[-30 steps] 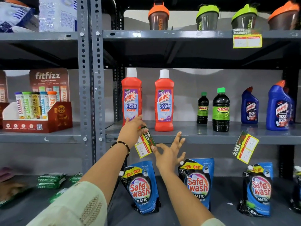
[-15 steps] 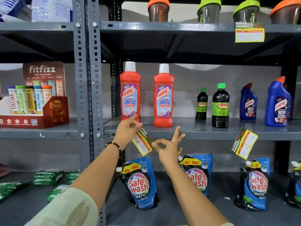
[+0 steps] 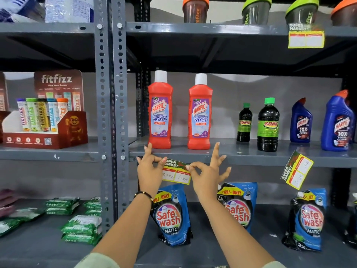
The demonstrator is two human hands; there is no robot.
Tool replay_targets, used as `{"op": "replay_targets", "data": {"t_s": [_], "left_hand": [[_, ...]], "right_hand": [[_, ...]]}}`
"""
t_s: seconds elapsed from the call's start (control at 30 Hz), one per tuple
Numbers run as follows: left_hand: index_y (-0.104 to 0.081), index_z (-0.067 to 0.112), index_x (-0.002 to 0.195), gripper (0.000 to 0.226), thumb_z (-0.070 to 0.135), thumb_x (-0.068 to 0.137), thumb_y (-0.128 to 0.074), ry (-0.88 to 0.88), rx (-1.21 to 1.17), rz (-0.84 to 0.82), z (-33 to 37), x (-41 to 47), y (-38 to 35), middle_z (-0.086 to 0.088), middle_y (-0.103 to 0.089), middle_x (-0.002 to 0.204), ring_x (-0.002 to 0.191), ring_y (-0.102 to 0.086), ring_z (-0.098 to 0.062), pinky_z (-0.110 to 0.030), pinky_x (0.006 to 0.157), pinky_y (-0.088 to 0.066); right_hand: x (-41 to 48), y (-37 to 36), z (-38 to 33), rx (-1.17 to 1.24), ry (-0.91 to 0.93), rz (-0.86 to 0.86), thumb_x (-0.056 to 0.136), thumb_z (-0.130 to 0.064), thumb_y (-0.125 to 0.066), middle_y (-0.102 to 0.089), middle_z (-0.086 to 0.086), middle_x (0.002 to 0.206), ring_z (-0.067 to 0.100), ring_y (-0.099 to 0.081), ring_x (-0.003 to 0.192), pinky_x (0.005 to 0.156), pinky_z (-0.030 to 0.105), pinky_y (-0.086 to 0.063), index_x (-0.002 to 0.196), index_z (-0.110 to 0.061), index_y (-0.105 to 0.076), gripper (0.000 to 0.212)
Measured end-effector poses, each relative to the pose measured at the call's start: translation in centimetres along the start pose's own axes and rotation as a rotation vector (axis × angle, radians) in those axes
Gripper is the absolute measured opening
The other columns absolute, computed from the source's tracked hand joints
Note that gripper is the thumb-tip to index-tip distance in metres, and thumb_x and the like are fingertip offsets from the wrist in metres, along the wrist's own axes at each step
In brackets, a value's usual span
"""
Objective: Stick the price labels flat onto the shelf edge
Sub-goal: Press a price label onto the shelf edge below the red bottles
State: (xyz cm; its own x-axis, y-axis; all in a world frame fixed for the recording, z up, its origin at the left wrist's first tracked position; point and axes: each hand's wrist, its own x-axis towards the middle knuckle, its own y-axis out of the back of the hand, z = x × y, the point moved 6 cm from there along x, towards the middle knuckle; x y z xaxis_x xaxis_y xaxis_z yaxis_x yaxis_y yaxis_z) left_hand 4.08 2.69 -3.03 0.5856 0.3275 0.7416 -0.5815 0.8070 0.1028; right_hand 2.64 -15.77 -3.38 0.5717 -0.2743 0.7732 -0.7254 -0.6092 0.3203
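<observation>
A yellow, red and green price label (image 3: 176,172) hangs nearly level at the front edge of the grey middle shelf (image 3: 251,160), below two red Harpic bottles. My left hand (image 3: 149,171) pinches its left end between thumb and forefinger. My right hand (image 3: 207,173) pinches its right end, other fingers spread. A second price label (image 3: 296,170) hangs tilted from the same edge further right. A third label (image 3: 306,38) sits flat on the upper shelf edge.
Red Harpic bottles (image 3: 160,111), dark Sunny bottles (image 3: 267,124) and blue Harpic bottles (image 3: 300,122) stand on the middle shelf. Safewash pouches (image 3: 172,215) lean on the lower shelf. A perforated grey upright (image 3: 112,113) stands left of my hands, with a fitfizz display box (image 3: 44,128) beyond it.
The label went from steeply tilted to nearly level. My right hand took hold of its right end, and my left hand shifted to its left end.
</observation>
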Motion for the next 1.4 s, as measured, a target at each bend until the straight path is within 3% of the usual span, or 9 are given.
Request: {"op": "replay_targets", "data": {"t_s": [0.13,0.3,0.53,0.83,1.03,1.17,1.23,1.3,1.4], "left_hand": [[-0.051,0.009,0.06,0.025,0.014,0.08,-0.066,0.003,-0.019,0.038,-0.1,0.0,-0.1,-0.003,-0.035,0.147,0.136,-0.03,-0.02,-0.042,0.117,-0.004],[-0.043,0.025,0.052,0.039,0.011,0.079,-0.067,-0.05,0.027,0.027,0.1,-0.2,-0.2,-0.004,-0.034,0.147,0.138,-0.024,-0.021,-0.035,0.114,0.001],[-0.047,0.02,0.052,0.034,0.02,0.08,-0.067,-0.023,0.067,0.103,0.1,-0.2,-0.6,-0.004,-0.04,0.144,0.137,-0.028,-0.019,-0.031,0.111,0.009],[-0.059,0.013,0.057,0.025,0.024,0.078,-0.069,-0.009,0.134,0.221,0.1,0.0,-1.2,-0.002,-0.047,0.139,0.12,-0.031,0.004,-0.039,0.113,0.013],[-0.055,0.014,0.059,0.027,0.027,0.077,-0.069,-0.033,0.158,0.263,0.4,-0.3,-1.4,-0.006,-0.047,0.139,0.134,-0.034,-0.017,-0.038,0.113,0.012],[-0.054,0.013,0.075,0.025,0.031,0.075,-0.07,-0.076,0.153,0.307,0.5,-0.5,-1.5,-0.008,-0.047,0.139,0.136,-0.031,-0.02,-0.041,0.114,0.008],[-0.054,0.009,0.102,0.049,0.041,0.069,-0.071,-0.063,0.11,0.317,0.6,-0.6,-1.8,-0.006,-0.054,0.129,0.136,-0.022,-0.011,-0.045,0.115,0.005],[-0.038,0.007,0.13,0.081,0.047,0.066,-0.069,-0.037,0.063,0.334,0.8,-0.7,-2.0,-0.003,-0.057,0.112,0.132,-0.013,-0.001,-0.052,0.115,0.0],[-0.03,0.026,0.123,0.072,0.047,0.066,-0.07,-0.046,0.009,0.335,0.7,-0.8,-2.1,-0.011,-0.054,0.128,0.132,-0.008,-0.001,-0.053,0.115,0.0]], "right_hand": [[1.1,0.1,-0.4,-0.035,0.111,-0.019,0.076,-0.03,-0.069,0.007,-0.009,0.152,0.032,0.003,0.141,0.108,0.057,0.011,0.071,-0.03,-0.068,0.005],[2.1,-0.2,0.0,-0.06,0.119,-0.127,0.074,-0.032,-0.07,0.006,-0.01,0.155,0.03,0.003,0.142,0.107,0.059,0.01,0.068,-0.033,-0.067,0.007],[2.7,-0.1,0.1,0.002,0.049,-0.084,0.076,-0.031,-0.069,0.006,-0.013,0.154,0.026,-0.007,0.142,0.107,0.061,0.008,0.066,-0.031,-0.065,0.011],[3.2,-0.3,0.3,-0.018,0.046,0.025,0.076,-0.03,-0.068,-0.002,-0.01,0.155,0.028,-0.023,0.138,0.107,0.062,0.004,0.064,-0.03,-0.061,0.014],[3.2,-0.6,0.5,-0.066,0.07,0.063,0.075,-0.032,-0.069,-0.012,-0.005,0.155,0.03,-0.019,0.139,0.107,0.062,0.005,0.078,-0.028,-0.058,0.013],[3.1,-0.8,0.3,-0.113,0.086,0.064,0.074,-0.04,-0.069,-0.012,-0.003,0.155,0.032,-0.018,0.139,0.105,0.065,0.003,0.103,-0.029,-0.054,0.035],[3.0,-1.1,0.2,-0.168,0.104,0.077,0.073,-0.046,-0.067,-0.012,-0.001,0.155,0.033,-0.018,0.139,0.105,0.066,0.002,0.112,-0.028,-0.052,0.046],[2.9,-1.2,0.2,-0.201,0.113,0.101,0.073,-0.05,-0.065,-0.012,0.0,0.155,0.033,-0.02,0.139,0.104,0.067,0.0,0.118,-0.026,-0.049,0.054],[3.0,-1.5,0.4,-0.227,0.136,0.129,0.075,-0.053,-0.061,-0.01,0.002,0.155,0.033,-0.02,0.139,0.105,0.066,0.0,0.124,-0.027,-0.044,0.058]]}}
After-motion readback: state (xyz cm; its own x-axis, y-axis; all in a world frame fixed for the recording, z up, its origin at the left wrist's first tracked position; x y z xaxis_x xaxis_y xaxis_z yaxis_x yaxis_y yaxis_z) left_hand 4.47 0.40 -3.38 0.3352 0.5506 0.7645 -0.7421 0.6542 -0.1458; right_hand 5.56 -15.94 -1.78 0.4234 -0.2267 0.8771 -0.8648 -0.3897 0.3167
